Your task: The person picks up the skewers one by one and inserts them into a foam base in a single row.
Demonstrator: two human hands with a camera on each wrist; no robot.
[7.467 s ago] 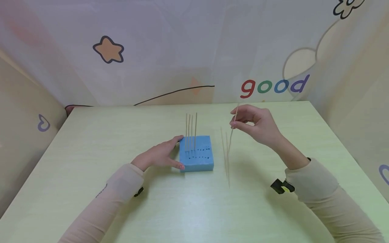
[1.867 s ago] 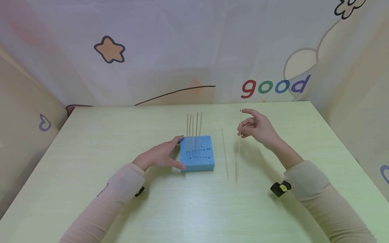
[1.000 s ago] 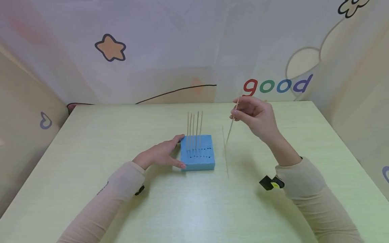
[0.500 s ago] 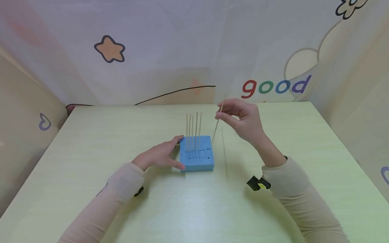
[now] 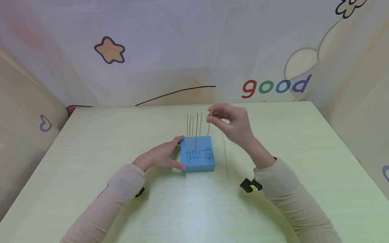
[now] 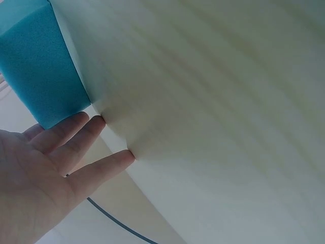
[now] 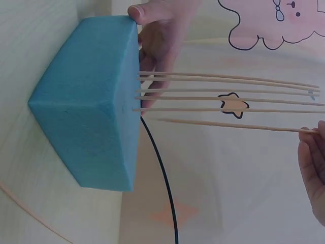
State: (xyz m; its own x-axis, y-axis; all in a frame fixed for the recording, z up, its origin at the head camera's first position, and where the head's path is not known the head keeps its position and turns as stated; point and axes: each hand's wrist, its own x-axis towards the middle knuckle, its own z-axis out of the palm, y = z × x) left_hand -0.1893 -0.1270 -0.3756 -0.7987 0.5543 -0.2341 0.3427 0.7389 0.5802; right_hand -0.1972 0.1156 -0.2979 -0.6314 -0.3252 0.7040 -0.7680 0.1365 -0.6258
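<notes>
A light blue foam block with rows of small holes in its top lies on the table. My left hand rests at its left side, thumb at the front corner and index finger at the back one; other fingers stretch out straight in the left wrist view. Several thin wooden skewers stand upright in the back row of holes. Above the block's right part, my right hand pinches another skewer between thumb and fingers. That skewer points down, its tip a little short of the top face in the right wrist view.
One loose skewer lies on the pale table, just right of the block. Behind stands a printed curtain, and similar cloth hangs at both sides.
Over the earlier frames a fifth skewer came to stand in the block. My right hand took up another from the table and carried it left over the block. The left hand stayed put.
</notes>
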